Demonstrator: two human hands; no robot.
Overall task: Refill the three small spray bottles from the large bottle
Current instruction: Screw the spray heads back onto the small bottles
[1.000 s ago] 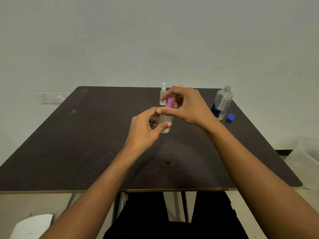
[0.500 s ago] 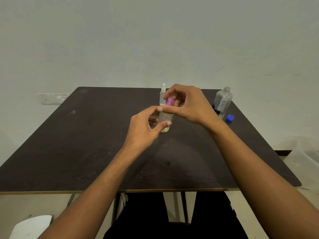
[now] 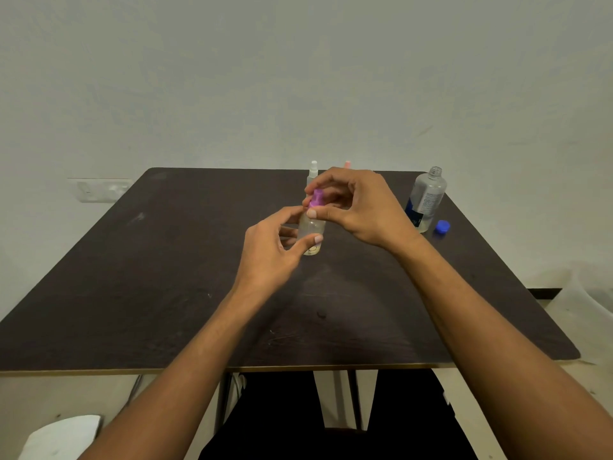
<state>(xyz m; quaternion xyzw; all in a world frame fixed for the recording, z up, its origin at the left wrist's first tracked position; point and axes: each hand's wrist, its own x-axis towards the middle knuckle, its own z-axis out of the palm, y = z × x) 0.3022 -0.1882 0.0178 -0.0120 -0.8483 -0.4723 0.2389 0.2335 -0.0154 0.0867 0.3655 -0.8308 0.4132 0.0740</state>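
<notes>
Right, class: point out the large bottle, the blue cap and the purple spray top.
large bottle (image 3: 428, 200), head view, on its label.
blue cap (image 3: 442, 226), head view, on its top.
purple spray top (image 3: 317, 198), head view, on its side.

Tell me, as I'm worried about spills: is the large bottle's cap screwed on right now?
No: the large bottle has its threaded neck open, and its blue cap lies on the table beside it.

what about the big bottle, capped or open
Open: the large bottle shows a bare threaded neck, and the blue cap lies on the table beside it.
</notes>
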